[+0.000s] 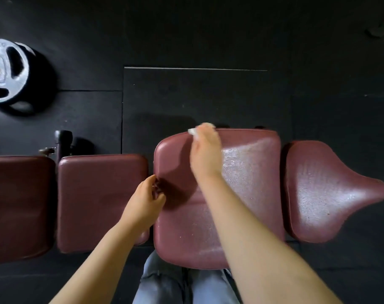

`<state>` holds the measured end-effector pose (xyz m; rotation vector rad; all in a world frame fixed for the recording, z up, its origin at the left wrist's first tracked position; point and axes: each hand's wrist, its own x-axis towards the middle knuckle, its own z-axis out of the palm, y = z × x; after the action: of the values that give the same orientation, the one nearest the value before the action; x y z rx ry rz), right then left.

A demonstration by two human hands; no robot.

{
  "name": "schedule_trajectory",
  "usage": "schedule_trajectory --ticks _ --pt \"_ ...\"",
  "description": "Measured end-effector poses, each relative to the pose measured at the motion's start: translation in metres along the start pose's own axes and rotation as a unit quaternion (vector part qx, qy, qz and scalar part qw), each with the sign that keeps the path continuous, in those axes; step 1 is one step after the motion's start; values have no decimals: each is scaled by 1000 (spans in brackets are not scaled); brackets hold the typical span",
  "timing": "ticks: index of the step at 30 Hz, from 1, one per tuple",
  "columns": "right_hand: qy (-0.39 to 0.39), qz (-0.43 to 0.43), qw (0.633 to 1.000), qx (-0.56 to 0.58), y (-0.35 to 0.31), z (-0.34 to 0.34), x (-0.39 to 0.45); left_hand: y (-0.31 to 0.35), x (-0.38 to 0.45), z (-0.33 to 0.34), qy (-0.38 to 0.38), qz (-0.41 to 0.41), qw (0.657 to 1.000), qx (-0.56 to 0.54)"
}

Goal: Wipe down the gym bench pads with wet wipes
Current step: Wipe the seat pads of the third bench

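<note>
Pale blue denim legs (186, 286) are showing at the bottom edge, cut off by the frame and partly covered by the near rim of the large maroon vinyl bench pad (252, 194). Two bare forearms are reaching up from there, both cut off at the lower edge. The right hand (205, 154) is lying blurred over the far left part of that pad, its fingers (205, 130) curling down at the pad's far rim and holding a small white wet wipe (192, 131); only a scrap of the wipe is peeking out left of the fingers, the rest being hidden under the hand. Right of those fingers the vinyl is shining in a wet-looking streak. The left hand (146, 199) is hovering over the pad's left edge, its fingers (156, 189) loosely curled and holding nothing that can be made out; whether they are touching the vinyl cannot be told. A dark shadow is falling just right of them.

Left of the left fingers a smaller maroon rectangular pad (98, 202) is sitting, and beyond it another maroon pad (17, 205), cut off by the frame. Well right of the right fingers a maroon saddle-shaped seat pad (327, 191) is tapering to a point. A silver weight plate (4, 71) is lying far left on the black rubber floor (208, 40), half cut off, and a black frame post (63, 141) is standing behind the smaller pad.
</note>
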<state>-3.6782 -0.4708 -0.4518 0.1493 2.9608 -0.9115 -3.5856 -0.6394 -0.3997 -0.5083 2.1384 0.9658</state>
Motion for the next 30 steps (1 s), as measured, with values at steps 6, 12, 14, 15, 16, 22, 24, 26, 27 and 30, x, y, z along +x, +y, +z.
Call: schedule_trajectory --ticks 6,12,14,15,16,22,24,26,27,30 --pt "-236 -346 907 -47 -13 26 -5 -4 11 -15 -36 -1 999 18" --pt "-52 -51 991 -114 121 -73 7 -7 10 -16 -82 8 995 49" --pt "2 141 982 -124 155 -89 2 -9 8 -13 -92 10 994 61" --pt "30 233 966 -110 159 -87 2 -10 8 -12 -90 7 994 61" --pt "62 313 944 -88 155 -79 3 -11 8 -11 -88 6 994 57" --pt "100 140 985 12 45 -12 5 -16 9 -14 -83 -27 994 -58" --pt "-44 -95 994 12 1 11 -3 -17 9 -15 -73 -28 993 -88" --pt "-207 -281 937 -26 -12 21 -8 -19 7 -16 -69 -34 992 -103" --pt "-258 -344 901 -59 -5 18 -5 -20 6 -17 -69 -36 991 -106" --pt "-237 -311 915 -99 46 -18 7 -24 6 -17 -56 -33 990 -127"
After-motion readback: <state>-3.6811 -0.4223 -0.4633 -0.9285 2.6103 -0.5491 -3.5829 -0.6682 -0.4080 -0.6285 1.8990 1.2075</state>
